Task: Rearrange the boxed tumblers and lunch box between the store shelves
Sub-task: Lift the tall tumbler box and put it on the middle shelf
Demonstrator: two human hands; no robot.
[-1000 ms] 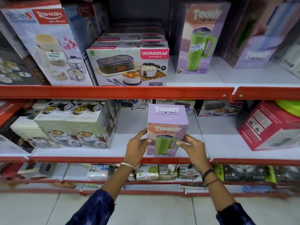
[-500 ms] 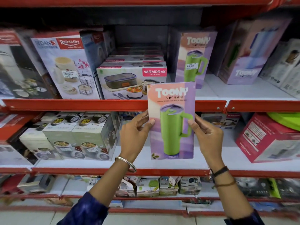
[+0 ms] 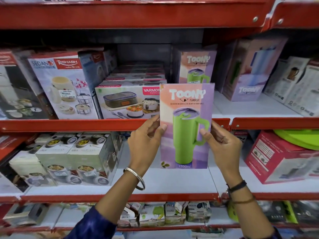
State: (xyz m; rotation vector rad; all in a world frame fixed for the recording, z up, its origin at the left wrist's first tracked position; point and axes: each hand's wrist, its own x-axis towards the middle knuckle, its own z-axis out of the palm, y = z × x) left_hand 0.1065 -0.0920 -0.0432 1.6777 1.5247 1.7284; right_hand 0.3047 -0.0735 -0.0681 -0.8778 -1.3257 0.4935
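I hold an upright Toony tumbler box, purple and peach with a green tumbler pictured, in front of the red shelf edge. My left hand grips its left side and my right hand grips its right side. Behind it on the upper shelf stands a second Toony tumbler box, partly hidden. To the left of that lies a Varmora lunch box at the front of a stack. Another purple Toony box stands further right on the upper shelf.
A Rishabh casserole box stands left of the lunch box. The middle shelf holds several green lunch-set boxes at left and a red Varmora box at right, with white shelf surface between them. Small cartons fill the lower shelf.
The tumbler box has come up off the middle shelf to the level of the upper shelf's edge, held in both hands. The view has tilted upward.
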